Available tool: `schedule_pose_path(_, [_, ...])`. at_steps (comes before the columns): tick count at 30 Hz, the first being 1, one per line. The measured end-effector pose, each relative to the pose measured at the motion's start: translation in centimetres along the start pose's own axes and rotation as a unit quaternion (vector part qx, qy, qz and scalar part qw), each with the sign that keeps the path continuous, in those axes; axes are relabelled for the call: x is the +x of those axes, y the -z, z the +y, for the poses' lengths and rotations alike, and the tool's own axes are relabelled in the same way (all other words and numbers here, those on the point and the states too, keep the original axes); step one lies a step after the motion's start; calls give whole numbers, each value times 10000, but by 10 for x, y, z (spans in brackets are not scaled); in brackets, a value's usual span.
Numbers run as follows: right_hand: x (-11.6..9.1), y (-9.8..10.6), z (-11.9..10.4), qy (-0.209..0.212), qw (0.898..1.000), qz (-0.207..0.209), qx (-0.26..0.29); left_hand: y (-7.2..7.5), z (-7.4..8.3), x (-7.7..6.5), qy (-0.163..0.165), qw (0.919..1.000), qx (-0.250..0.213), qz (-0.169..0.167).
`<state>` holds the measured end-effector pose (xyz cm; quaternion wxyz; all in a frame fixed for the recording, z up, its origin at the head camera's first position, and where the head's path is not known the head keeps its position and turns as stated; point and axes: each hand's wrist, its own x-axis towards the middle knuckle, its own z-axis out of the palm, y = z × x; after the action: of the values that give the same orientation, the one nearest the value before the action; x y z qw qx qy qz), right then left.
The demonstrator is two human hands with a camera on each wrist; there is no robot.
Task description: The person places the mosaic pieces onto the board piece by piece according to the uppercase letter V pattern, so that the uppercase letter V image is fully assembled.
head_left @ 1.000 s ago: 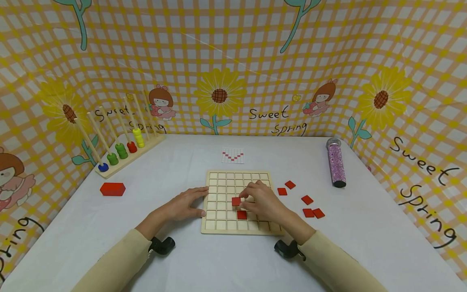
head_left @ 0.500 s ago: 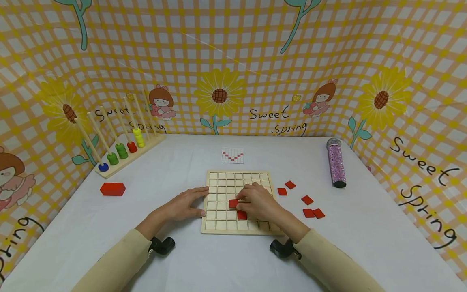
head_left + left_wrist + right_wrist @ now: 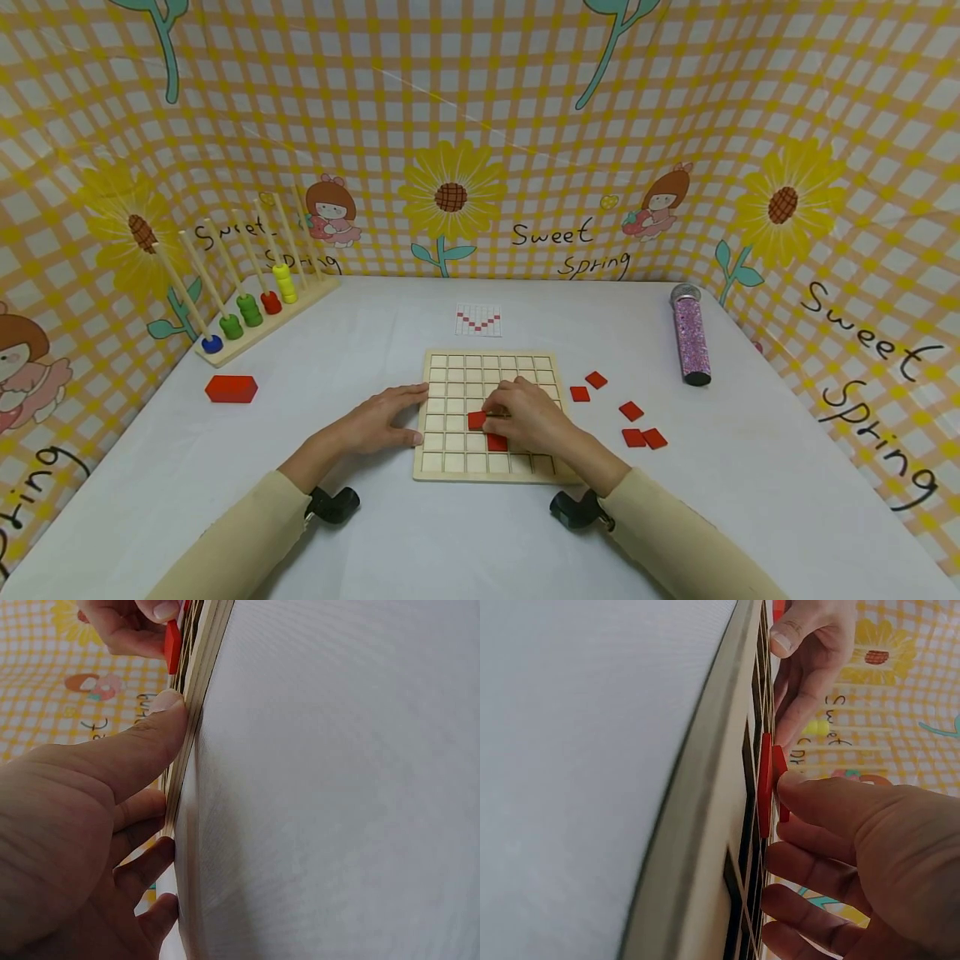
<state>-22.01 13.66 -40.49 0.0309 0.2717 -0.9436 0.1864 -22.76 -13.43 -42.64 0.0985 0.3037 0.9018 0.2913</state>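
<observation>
A wooden grid board lies on the table in the head view. My left hand rests at its left edge, thumb and fingertips against the side, which the left wrist view also shows. Over the middle of the grid, my right hand pinches a red square tile by its right side. The left wrist view shows this tile close over the board. Another red tile sits in a cell just nearer and to the right, partly under the right hand. In the right wrist view the held tile is slightly tilted.
Several loose red tiles lie right of the board. Behind it is a pattern card with red squares in a V. A bead abacus and a red block stand left; a glittery microphone lies far right.
My right hand has moved slightly left and nearer to me, bringing the pinched red tile lower toward a cell left of and behind the seated one. The left hand has stayed put.
</observation>
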Motion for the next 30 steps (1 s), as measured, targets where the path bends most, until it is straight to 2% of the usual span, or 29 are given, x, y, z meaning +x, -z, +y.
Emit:
schedule_pose_path(6, [0,-1,-1,-92,9999,-52,-3,0,0,0,74,10000,0,-18])
schedule_pose_path(30, [0,-2,-3,-228,9996,-112,-101,1,3,-1,-4,10000,-20,-7])
